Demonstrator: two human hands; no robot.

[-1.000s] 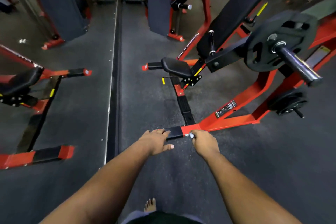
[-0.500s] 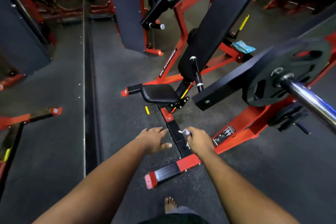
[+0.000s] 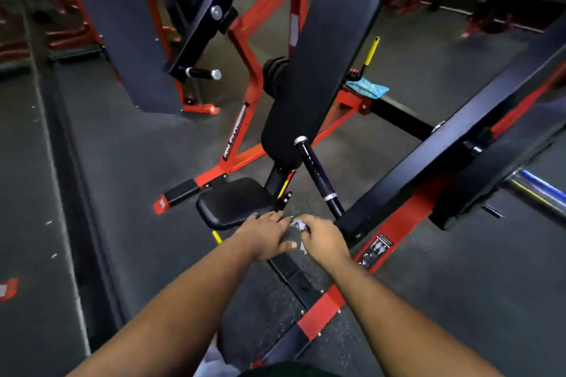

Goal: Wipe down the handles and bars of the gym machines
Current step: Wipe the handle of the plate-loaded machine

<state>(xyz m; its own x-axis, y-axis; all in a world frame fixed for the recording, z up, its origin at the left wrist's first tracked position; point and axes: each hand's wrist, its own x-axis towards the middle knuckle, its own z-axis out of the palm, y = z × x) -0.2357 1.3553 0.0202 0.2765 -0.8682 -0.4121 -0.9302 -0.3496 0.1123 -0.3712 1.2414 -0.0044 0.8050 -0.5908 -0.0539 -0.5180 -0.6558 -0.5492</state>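
Observation:
A red and black press machine fills the view, with a black seat [image 3: 234, 203] and a long black back pad [image 3: 321, 70]. A dark handle bar [image 3: 318, 176] with chrome rings slants down from the pad to the black lever arm [image 3: 453, 144]. My right hand [image 3: 324, 240] grips a small crumpled white wipe [image 3: 298, 226] just below that handle's lower end. My left hand [image 3: 266, 237] hovers beside it with fingers spread, near the seat's front edge. A second handle [image 3: 202, 73] sticks out at the upper left.
A blue cloth [image 3: 369, 87] lies on the red frame behind the back pad. A yellow lever [image 3: 372, 50] stands near it. A chrome weight bar [image 3: 539, 190] juts out at the right. The red and black base rail [image 3: 318, 312] crosses the rubber floor below my hands.
I have moved closer to the machine. Both hands have travelled from the front base rail up along the frame to the seat and the handle's lower end. The wipe stays in my right hand.

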